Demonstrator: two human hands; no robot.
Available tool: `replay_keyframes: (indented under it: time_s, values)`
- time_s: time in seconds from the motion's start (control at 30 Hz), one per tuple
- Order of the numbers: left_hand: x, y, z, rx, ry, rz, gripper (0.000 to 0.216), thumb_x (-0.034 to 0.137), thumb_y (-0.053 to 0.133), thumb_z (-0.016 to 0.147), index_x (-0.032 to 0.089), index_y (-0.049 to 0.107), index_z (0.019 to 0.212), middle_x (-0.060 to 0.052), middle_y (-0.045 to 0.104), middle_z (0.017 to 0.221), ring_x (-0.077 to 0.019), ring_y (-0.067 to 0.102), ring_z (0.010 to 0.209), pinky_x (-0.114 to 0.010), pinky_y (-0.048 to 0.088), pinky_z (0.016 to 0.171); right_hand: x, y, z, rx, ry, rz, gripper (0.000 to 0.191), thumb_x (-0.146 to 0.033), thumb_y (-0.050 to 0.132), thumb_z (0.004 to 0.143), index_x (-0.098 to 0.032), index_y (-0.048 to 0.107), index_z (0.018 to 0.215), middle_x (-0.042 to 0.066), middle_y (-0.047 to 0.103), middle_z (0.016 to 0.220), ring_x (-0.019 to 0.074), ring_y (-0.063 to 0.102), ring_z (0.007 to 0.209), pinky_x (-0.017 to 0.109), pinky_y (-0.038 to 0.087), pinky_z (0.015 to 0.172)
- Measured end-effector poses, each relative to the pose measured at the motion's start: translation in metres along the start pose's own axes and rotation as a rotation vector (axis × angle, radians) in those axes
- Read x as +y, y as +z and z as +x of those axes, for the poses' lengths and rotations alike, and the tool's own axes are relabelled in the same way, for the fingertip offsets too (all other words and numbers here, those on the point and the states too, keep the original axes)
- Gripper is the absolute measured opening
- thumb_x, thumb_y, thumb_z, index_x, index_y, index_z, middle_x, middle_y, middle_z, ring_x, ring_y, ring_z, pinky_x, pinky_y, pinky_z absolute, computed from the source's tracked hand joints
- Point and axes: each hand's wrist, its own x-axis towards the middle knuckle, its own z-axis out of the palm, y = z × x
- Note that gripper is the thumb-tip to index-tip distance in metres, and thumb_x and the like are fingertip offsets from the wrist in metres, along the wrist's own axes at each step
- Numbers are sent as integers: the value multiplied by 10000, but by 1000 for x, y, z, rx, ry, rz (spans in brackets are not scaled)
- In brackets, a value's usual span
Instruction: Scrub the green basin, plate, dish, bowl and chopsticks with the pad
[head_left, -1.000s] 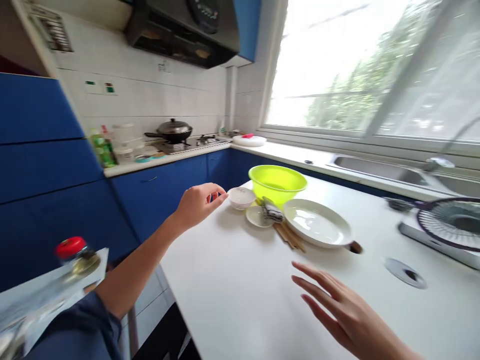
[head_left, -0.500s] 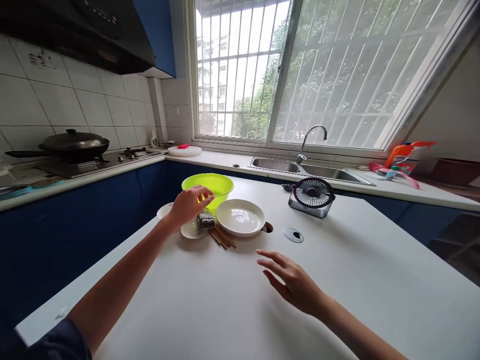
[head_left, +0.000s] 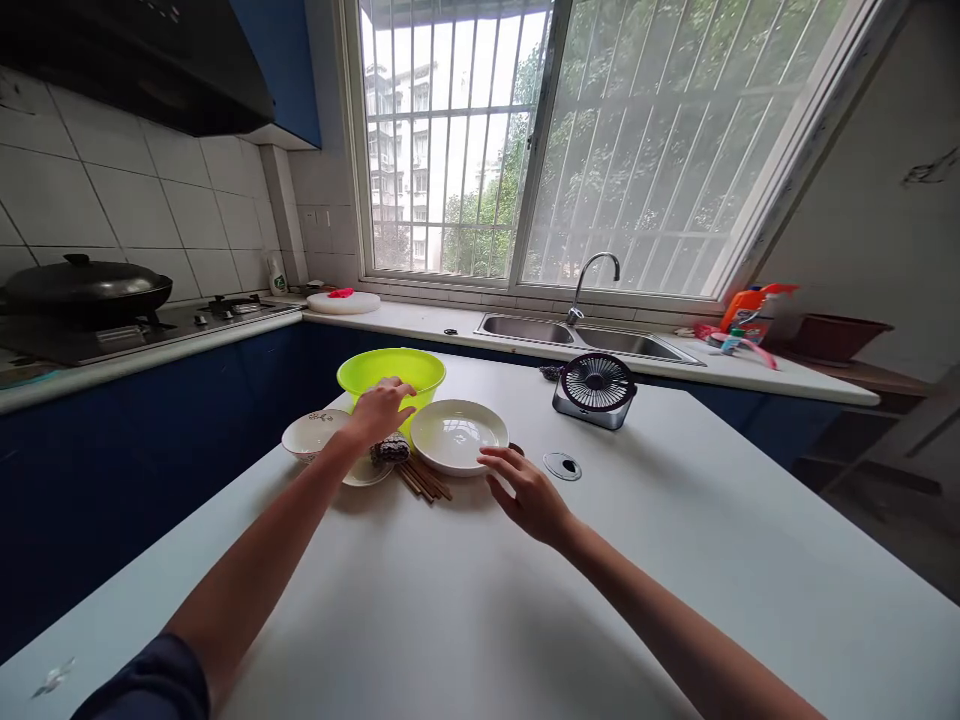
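Observation:
My left hand (head_left: 380, 410) is over the near side of a lime-green basin (head_left: 390, 370), fingers apart and nothing seen in them. Beneath it lies a rolled dark patterned cloth (head_left: 391, 449), resting partly on a small white dish (head_left: 366, 472). A white bowl (head_left: 311, 433) with a printed pattern stands left of my wrist. My right hand (head_left: 531, 492) is open at the right front rim of a white plate (head_left: 457, 432); whether the fingertips touch it I cannot tell. Several wooden chopsticks (head_left: 424, 482) lie in front of the plate.
A small fan (head_left: 598, 385) stands on the white table (head_left: 465, 610), behind a round hole cover (head_left: 562, 466). The counter at the back holds a double sink (head_left: 529, 328), a round white board (head_left: 343, 303) and an orange spray bottle (head_left: 742, 308). A lidded pan (head_left: 86, 285) sits on the stove.
My right hand has moved forward and left, up to the plate's rim. The view has turned slightly right. My left hand stays above the basin and cloth.

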Motion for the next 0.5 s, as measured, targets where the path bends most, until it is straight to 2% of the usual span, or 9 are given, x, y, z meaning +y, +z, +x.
replay_keyframes:
  time_s: [0.13,0.3,0.5]
  values:
    - [-23,-1,0,-23,-54,85,349,214,644,873,177,638,1220,-133,651,1214,-293,595,1177,-380,463,985,1,26,37,-7,34,29,270,-166,472,957,-196,616,1183,134,646,1257,256,636,1139,443,560,934]
    - [-44,4,1,-71,-87,154,359,201,639,854,213,648,1212,-112,668,1226,-276,591,1198,-357,447,1004,-8,59,92,-108,76,9,305,-143,500,938,-177,610,1221,142,624,1293,245,609,1185,414,518,989]
    - [-55,19,2,-98,-101,209,310,212,581,880,208,672,1176,-125,689,1194,-271,624,1131,-353,457,969,-6,93,140,-186,119,-149,393,-99,480,928,-99,542,1316,172,532,1417,253,486,1323,423,368,1126]
